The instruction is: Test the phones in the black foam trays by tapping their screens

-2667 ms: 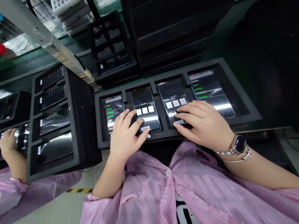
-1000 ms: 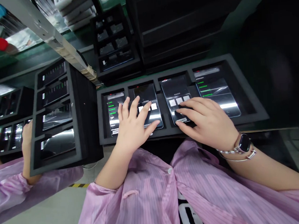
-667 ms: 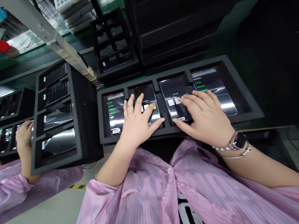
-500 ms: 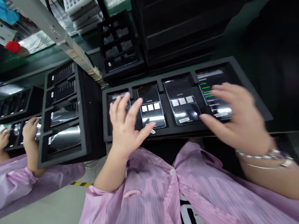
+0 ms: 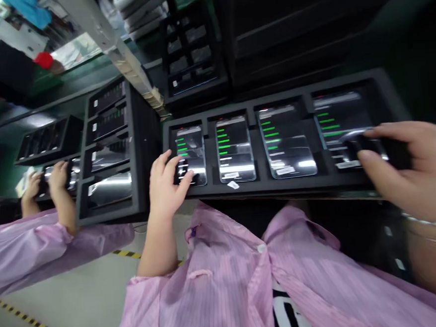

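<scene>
A long black foam tray [image 5: 262, 183] lies in front of me with several phones in its slots, their screens lit with green lines. My left hand [image 5: 165, 187] is at the tray's left end, fingers spread over the edge of the leftmost phone [image 5: 197, 157]. My right hand [image 5: 415, 164] is over the lower right of the rightmost phone [image 5: 340, 120], thumb and forefinger apart; whether they touch the glass I cannot tell. Between them lie a second phone [image 5: 235, 147] and a third phone [image 5: 287, 143]. A small white label [image 5: 233, 185] sits on the tray's front rim.
Left of my tray stands a stack of black trays [image 5: 139, 179] holding more phones. Behind is another black tray [image 5: 194, 93], beside a pale metal post [image 5: 121, 55]. Further left, a co-worker's hands [image 5: 58, 179] are over another tray of phones.
The middle phones' screens have gone from white squares to green lines. My left hand has moved left off the second phone, and my right hand rightward across the rightmost phone. The view has shifted.
</scene>
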{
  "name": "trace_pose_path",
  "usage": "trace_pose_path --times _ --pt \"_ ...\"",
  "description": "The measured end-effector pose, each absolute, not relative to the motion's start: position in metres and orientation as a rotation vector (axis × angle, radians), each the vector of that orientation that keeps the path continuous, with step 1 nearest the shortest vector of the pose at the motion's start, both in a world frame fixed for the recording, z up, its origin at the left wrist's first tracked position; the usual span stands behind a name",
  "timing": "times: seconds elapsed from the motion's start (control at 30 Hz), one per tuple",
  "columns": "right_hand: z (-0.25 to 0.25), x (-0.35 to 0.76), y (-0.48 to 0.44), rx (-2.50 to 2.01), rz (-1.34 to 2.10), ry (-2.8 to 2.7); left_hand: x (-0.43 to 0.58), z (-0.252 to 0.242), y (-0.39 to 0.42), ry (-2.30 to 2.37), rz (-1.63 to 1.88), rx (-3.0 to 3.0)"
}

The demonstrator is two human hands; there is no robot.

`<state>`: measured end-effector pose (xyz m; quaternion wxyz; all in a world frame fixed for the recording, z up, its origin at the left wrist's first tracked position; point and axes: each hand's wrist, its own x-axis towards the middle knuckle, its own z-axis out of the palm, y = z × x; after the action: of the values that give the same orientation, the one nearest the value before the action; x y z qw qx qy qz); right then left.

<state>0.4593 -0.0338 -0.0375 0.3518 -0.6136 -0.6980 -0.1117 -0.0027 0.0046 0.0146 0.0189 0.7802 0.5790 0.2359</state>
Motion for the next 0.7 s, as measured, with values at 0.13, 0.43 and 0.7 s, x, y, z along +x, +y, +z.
trace_pose_path --times 0.13,0.43,0.7 --pt "-0.021 0.446 -0.03 -1.455 -0.298 -1.874 -0.003 0.011 0.011 1.813 0.784 2.447" --pt "-0.017 0.444 -0.026 -1.491 -0.306 -1.959 -0.002 0.008 0.013 1.81 0.822 2.515" --pt "-0.013 0.444 -0.024 -1.38 -0.332 -1.999 -0.003 0.008 0.01 1.502 0.968 2.67"
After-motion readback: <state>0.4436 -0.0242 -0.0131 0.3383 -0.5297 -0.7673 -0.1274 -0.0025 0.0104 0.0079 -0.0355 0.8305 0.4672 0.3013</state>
